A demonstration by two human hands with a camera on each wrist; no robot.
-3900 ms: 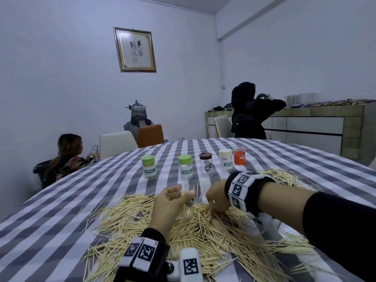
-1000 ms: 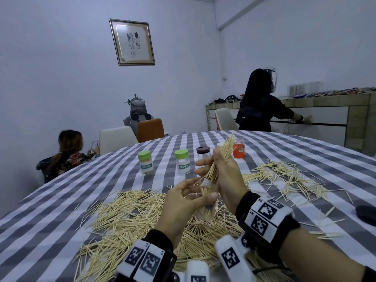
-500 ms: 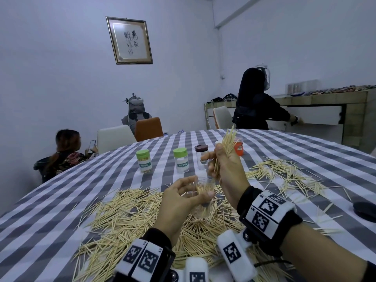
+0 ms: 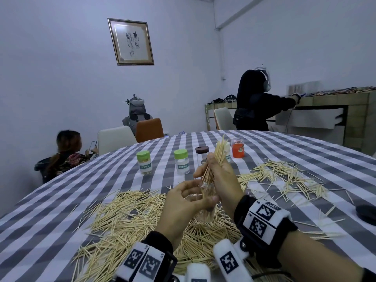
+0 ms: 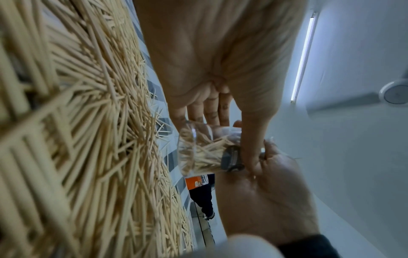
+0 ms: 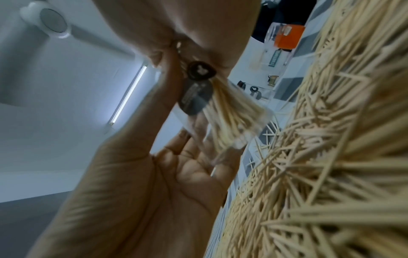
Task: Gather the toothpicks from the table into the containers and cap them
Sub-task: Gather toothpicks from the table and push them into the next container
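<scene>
Clear jar (image 4: 207, 192) in left hand (image 4: 183, 208), toothpick bundle (image 4: 215, 159) in right hand (image 4: 221, 180).

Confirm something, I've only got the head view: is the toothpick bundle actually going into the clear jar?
Observer: Yes. The right wrist view shows the bundle with its lower ends inside the clear jar.
Operator: How deep?
Observer: The left wrist view shows it reaching about to the jar's base.
Operator: Left grip?
Observer: The left hand has its thumb across the jar's dark label, with the fingers behind the jar.
</scene>
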